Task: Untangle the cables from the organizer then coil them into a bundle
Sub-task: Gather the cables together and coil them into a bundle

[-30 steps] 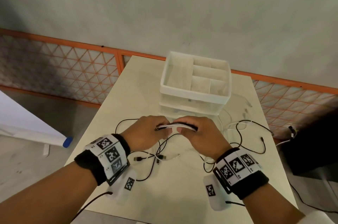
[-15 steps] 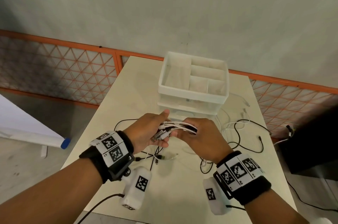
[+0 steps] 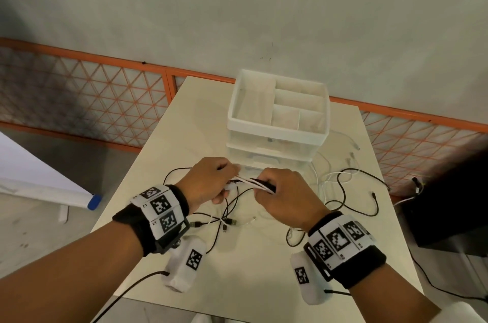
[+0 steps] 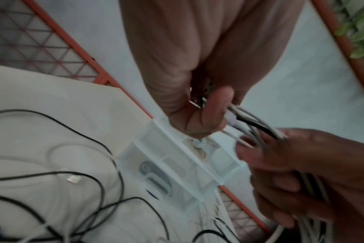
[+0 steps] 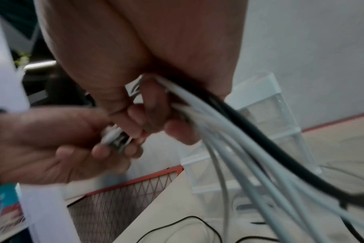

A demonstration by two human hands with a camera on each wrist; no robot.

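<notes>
Both hands hold one bunch of white and black cables [image 3: 253, 182] above the table, just in front of the white organizer [image 3: 277, 122]. My left hand [image 3: 211, 182] pinches the plug ends [image 4: 233, 120] of the cables. My right hand [image 3: 285, 190] grips the bunch [image 5: 218, 115] a little further along, with the strands hanging down from its fist. More cables [image 3: 348, 190], black and white, trail loose over the table beneath and to the right of my hands. The organizer's top compartments look empty.
The cream table [image 3: 184, 137] is narrow, with its left and near edges close to my arms. An orange mesh fence [image 3: 79, 93] runs behind it along a grey wall. A dark object [image 3: 449, 204] stands off the table's right side.
My hands have drawn slightly apart along the bunch and dropped a little. The left hand has turned, closing over the plug ends.
</notes>
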